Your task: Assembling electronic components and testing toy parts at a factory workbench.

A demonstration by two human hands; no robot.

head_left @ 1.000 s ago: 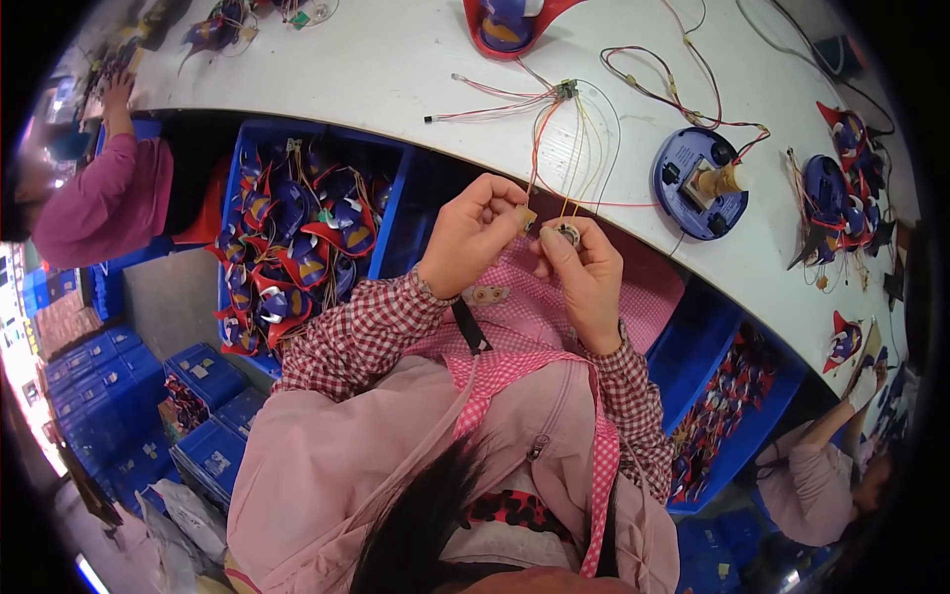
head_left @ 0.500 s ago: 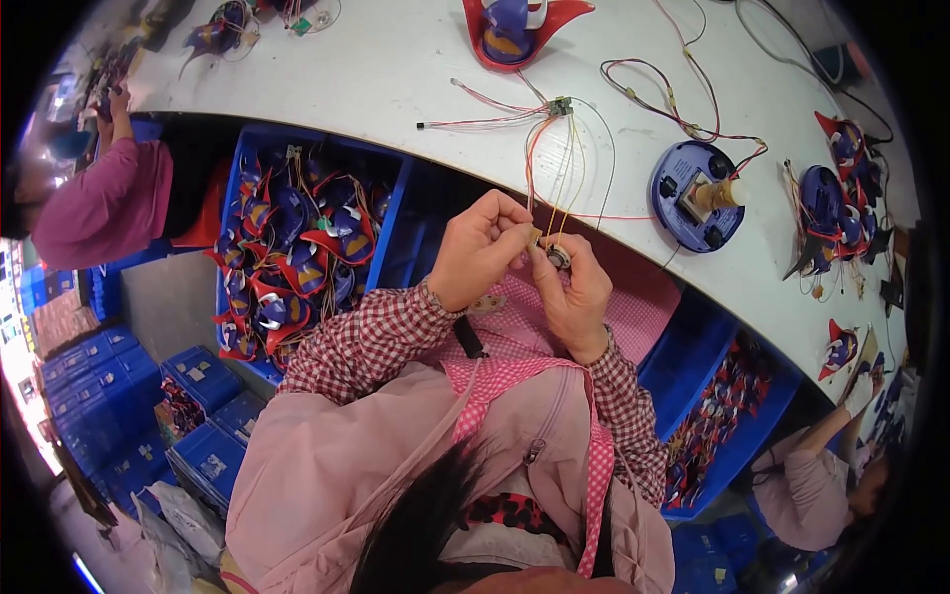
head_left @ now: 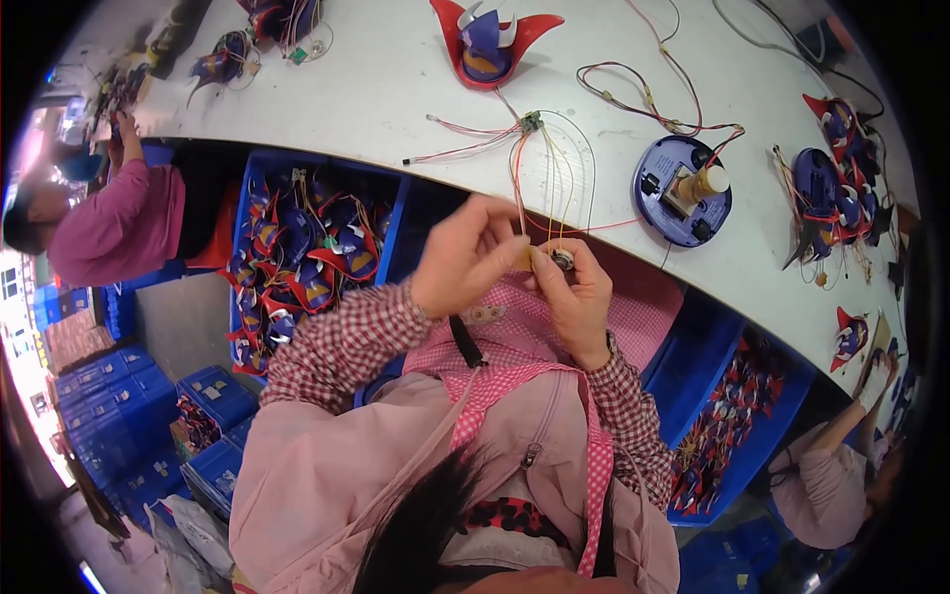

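At the edge of a white table (head_left: 346,109), your right hand (head_left: 580,297) pinches a small round component (head_left: 562,259) between thumb and fingers. Your blurred left hand (head_left: 463,262) is just beside it; whether its fingers grip the tan piece (head_left: 523,259) cannot be told. A wired green circuit board (head_left: 531,122) lies ahead.

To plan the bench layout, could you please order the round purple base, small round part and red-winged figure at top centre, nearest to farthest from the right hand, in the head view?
1. Small round part: held in the right hand.
2. Round purple base: on the table, to the right.
3. Red-winged figure: top centre.
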